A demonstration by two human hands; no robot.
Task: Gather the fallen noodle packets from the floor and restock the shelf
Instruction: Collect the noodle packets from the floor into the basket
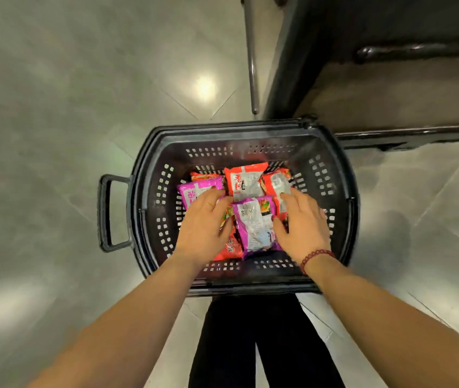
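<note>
A black plastic basket (150,197) stands on the floor in front of me and holds several noodle packets. A purple packet (256,222) lies on top in the middle, between my two hands. My left hand (203,225) rests on the pile at its left, fingers spread over a pink packet (194,189) and thumb at the purple packet's left edge. My right hand (303,225) lies at its right, fingers over a red packet (277,183) and thumb against the purple packet's right edge. An orange-red packet (246,179) lies behind it.
The basket's side handle (105,211) sticks out to the left. A dark shelf unit (390,65) with a low base rail (412,134) stands at the upper right, close to the basket's far right corner. Glossy grey floor tiles (54,121) stretch to the left. My dark trouser legs (250,345) are below the basket.
</note>
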